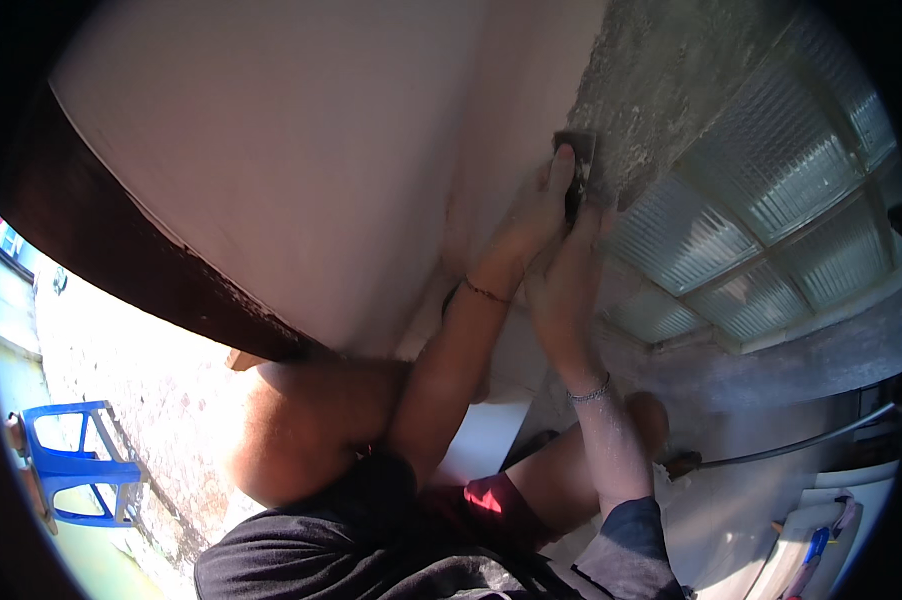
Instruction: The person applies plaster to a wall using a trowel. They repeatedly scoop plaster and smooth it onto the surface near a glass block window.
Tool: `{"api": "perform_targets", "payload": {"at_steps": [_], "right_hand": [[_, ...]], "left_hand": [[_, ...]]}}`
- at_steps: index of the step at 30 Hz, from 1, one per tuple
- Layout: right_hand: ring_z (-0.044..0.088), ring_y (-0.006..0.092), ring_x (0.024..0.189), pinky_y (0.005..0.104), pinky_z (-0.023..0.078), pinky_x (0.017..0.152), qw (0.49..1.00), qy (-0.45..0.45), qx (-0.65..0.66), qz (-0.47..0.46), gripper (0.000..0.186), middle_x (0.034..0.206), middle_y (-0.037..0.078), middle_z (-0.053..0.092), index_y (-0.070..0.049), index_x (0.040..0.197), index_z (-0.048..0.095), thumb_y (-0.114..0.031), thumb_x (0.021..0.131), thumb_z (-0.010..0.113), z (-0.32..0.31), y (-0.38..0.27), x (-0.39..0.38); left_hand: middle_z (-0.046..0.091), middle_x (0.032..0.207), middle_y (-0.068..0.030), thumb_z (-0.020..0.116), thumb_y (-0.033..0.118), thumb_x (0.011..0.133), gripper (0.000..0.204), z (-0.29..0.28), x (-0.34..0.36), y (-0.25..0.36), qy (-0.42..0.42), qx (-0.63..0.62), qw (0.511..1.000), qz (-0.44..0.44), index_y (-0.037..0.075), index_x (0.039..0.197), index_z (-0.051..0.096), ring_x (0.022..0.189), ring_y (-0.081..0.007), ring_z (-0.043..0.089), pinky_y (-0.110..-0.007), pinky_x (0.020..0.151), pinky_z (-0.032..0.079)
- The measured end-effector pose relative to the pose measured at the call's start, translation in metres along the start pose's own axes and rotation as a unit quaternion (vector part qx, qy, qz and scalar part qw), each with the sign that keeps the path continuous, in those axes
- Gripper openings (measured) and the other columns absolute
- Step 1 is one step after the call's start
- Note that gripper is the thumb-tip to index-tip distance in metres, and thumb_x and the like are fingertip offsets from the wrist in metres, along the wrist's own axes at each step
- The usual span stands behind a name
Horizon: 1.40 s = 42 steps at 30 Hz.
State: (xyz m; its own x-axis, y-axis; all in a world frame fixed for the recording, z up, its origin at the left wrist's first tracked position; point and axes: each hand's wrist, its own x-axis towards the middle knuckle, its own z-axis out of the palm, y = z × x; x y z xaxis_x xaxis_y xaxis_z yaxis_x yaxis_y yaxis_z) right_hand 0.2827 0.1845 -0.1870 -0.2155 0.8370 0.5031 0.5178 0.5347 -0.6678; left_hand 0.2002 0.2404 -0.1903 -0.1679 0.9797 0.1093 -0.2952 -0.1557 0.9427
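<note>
My left hand (551,190) grips a dark, flat scraper-like tool (580,150) with its thumb along the upper part. The tool is against the wall where pale pink plaster (501,90) meets a rough grey patch (671,70). My right hand (571,250) is just below and beside my left, fingers closed at the lower end of the same tool, slightly blurred. A glass-block panel (731,260) lies right of both hands.
My bent knees frame the lower middle. A dark wooden edge (121,230) runs along the left. A blue plastic stool (81,470) is at far left in sunlight. A grey pipe or hose (791,450) and stacked pale items (821,540) are at lower right.
</note>
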Motion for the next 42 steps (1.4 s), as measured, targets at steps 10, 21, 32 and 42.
{"api": "perform_targets", "payload": {"at_steps": [10, 21, 32, 42], "right_hand": [[0.062, 0.0435, 0.094, 0.0470, 0.048, 0.080, 0.999, -0.002, 0.045, 0.016, 0.030, 0.103, 0.025, 0.060, 0.003, 0.123, 0.040, -0.005, 0.096, 0.050, 0.002, 0.002, 0.001], [0.065, 0.0424, 0.077, 0.0456, 0.048, 0.066, 0.972, -0.087, 0.197, 0.094, 0.030, 0.091, 0.023, 0.065, 0.003, 0.129, 0.041, -0.015, 0.105, 0.039, -0.007, 0.023, -0.013], [0.062, 0.0423, 0.095, 0.0468, 0.048, 0.082, 0.997, 0.015, 0.064, -0.038, 0.033, 0.107, 0.028, 0.058, 0.006, 0.133, 0.038, -0.012, 0.105, 0.037, 0.012, 0.028, -0.010], [0.063, 0.0474, 0.097, 0.0480, 0.051, 0.079, 0.996, 0.003, 0.075, -0.042, 0.041, 0.106, 0.032, 0.060, 0.014, 0.136, 0.034, -0.006, 0.101, 0.039, 0.006, 0.008, -0.007]], "left_hand": [[0.063, 0.091, -0.0055, 0.041, 0.048, 0.105, 0.058, -0.001, 0.000, 0.003, -0.033, -0.070, 0.997, -0.026, -0.006, 0.112, 0.061, 0.081, -0.0104, 0.056, -0.027, 0.077, 0.048], [0.067, 0.087, -0.0043, 0.044, 0.049, 0.104, 0.054, -0.017, -0.020, -0.006, -0.110, -0.126, 0.983, -0.080, -0.001, 0.116, 0.061, 0.080, -0.0097, 0.062, -0.026, 0.072, 0.053], [0.066, 0.079, -0.0071, 0.046, 0.051, 0.102, 0.047, -0.009, -0.022, -0.016, -0.111, -0.203, 0.972, -0.025, 0.007, 0.090, 0.057, 0.072, -0.0122, 0.062, -0.025, 0.068, 0.051], [0.060, 0.073, -0.0019, 0.047, 0.054, 0.101, 0.050, -0.009, -0.013, -0.012, -0.090, -0.183, 0.979, 0.007, 0.007, 0.087, 0.057, 0.066, -0.0107, 0.057, -0.027, 0.066, 0.050]]}}
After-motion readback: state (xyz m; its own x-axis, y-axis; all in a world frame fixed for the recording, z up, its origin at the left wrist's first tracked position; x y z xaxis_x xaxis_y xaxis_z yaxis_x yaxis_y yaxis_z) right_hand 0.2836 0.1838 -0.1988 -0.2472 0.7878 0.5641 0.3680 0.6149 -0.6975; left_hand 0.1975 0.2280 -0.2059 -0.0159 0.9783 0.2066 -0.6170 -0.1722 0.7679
